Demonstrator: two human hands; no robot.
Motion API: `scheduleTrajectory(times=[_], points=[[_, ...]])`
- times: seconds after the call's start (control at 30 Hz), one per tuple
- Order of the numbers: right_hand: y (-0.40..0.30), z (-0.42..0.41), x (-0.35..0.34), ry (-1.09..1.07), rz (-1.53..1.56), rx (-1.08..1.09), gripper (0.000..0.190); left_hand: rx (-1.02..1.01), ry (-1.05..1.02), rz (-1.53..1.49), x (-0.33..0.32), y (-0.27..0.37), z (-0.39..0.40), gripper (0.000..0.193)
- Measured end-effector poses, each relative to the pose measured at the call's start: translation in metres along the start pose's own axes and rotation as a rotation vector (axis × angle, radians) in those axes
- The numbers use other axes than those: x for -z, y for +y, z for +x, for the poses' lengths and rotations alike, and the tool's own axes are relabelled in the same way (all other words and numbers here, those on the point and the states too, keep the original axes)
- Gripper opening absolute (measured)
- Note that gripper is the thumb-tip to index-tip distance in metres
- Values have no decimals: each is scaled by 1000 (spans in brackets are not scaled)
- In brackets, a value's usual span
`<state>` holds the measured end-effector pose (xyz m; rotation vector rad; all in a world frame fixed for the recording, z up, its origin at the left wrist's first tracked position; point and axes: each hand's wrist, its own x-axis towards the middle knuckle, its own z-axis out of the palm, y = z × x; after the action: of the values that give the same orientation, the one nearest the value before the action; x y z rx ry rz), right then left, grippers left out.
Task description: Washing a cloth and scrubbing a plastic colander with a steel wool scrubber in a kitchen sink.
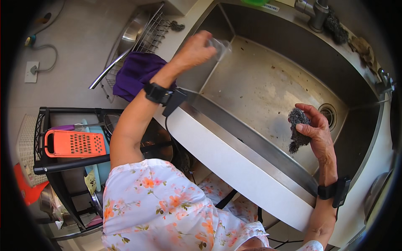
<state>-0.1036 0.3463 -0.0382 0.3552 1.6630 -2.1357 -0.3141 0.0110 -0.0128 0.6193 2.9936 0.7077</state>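
Observation:
My left hand (199,48) is over the left end of the stainless steel sink (245,84), its fingers closed on a small clear plastic piece (221,47), which is blurred; whether it is a bag or a cup I cannot tell. Over the sink's right part, my right hand (314,128) pinches a grey steel wool scourer (297,130) between thumb and fingers. Below that hand, partly covered by it, is the round drain (328,114). Dark bits of debris and pale wet patches mark the sink floor.
A faucet (317,18) rises at the back rim, beside another scourer (336,26) and a brown rag (362,51). Left of the sink are a wire dish rack (157,34) and a purple cloth (138,73). A black shelf rack (72,164) holds an orange grater (75,143).

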Motion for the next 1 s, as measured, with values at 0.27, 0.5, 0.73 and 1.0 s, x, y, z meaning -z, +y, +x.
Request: scheduleTrajectory(times=[0.27, 0.5, 0.73, 1.0], points=[[5, 3, 1, 4, 11, -2, 57, 303, 123, -391, 88, -29, -9, 46], [5, 3, 1, -7, 47, 7, 57, 324, 220, -114, 111, -65, -11, 52], [7, 4, 4, -24, 58, 15, 55, 105, 305, 408, 101, -78, -4, 42], [4, 2, 4, -6, 126, 43, 52, 343, 197, 641, 97, -52, 5, 53]])
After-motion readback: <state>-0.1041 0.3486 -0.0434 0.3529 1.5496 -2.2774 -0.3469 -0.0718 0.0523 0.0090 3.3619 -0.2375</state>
